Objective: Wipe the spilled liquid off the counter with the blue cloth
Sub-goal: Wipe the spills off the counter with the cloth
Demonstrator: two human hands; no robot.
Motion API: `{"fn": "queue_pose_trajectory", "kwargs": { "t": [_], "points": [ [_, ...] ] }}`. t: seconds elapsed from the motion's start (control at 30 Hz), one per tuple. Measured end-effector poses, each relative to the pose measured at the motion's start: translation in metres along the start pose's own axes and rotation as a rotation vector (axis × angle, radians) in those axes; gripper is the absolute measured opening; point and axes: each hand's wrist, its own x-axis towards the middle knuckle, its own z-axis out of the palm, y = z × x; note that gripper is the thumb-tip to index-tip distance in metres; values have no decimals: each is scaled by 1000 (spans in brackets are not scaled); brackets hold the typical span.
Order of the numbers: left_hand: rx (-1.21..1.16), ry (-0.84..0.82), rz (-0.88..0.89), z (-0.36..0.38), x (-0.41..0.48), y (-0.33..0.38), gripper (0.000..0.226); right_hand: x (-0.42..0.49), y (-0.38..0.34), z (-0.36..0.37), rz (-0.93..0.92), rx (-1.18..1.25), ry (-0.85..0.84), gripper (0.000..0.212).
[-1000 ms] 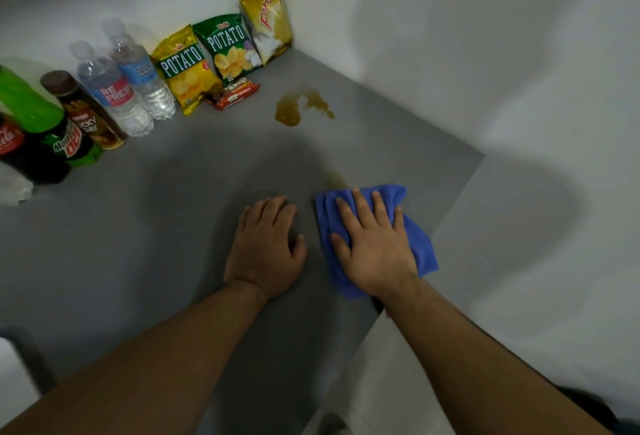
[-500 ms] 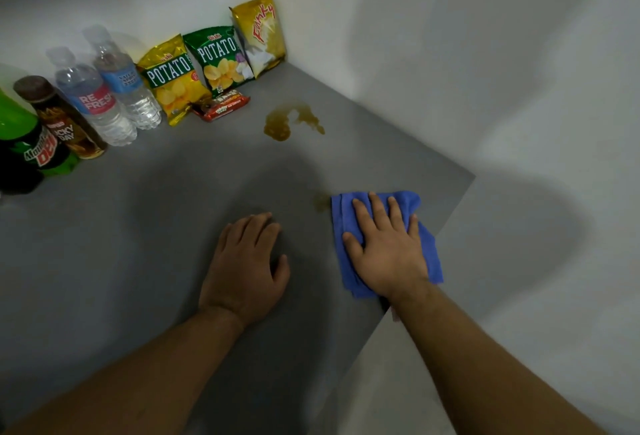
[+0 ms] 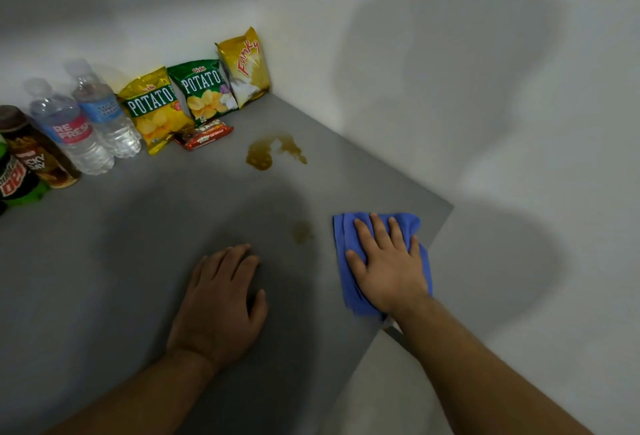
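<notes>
The blue cloth (image 3: pixel 346 247) lies flat on the grey counter (image 3: pixel 121 244) near its right edge. My right hand (image 3: pixel 388 268) presses down on it, palm flat and fingers spread. A small brown smear (image 3: pixel 303 232) shows just left of the cloth. A larger brown spill (image 3: pixel 266 154) sits farther back, near the wall. My left hand (image 3: pixel 221 303) rests flat on the counter to the left of the cloth, holding nothing.
Along the back wall stand two water bottles (image 3: pixel 86 122), dark drink bottles (image 3: pixel 31 160), three snack bags (image 3: pixel 201 88) and a red wrapped bar (image 3: pixel 204 134). A white wall (image 3: pixel 450 88) bounds the counter on the right; the counter's edge runs diagonally at lower right.
My right hand has slid the cloth to the right, uncovering a small brown smear beside it. The left hand stays flat on the counter.
</notes>
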Motion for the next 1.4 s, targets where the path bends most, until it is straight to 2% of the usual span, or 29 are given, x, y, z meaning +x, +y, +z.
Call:
{"fn": "queue_pose_trajectory", "kwargs": {
  "t": [0.13,0.3,0.43,0.63,0.87,1.0,1.17,1.27,1.4],
  "points": [
    [14,11,-7,-1,-1,0,56,3,-31,6,-57,2,25,68],
    [12,25,-43,-1,19,-2,60,-22,-1,6,-223,31,27,70],
    [-8,23,-29,-3,42,6,63,-1,24,-5,-122,9,43,68],
    [-2,-4,-28,4,48,8,62,41,4,-2,22,1,31,68],
    [-28,-19,-31,5,50,6,60,23,41,-6,-215,35,16,71],
    [-35,-23,-27,6,50,4,58,50,70,-15,-110,2,4,72],
    [-28,-12,-36,8,52,4,60,88,47,-17,23,-12,-3,72],
    [-34,-4,-37,9,52,4,59,83,26,-13,-10,2,3,73],
    [-41,8,-33,10,52,3,58,44,31,-4,-150,-4,12,73]
  ]
}}
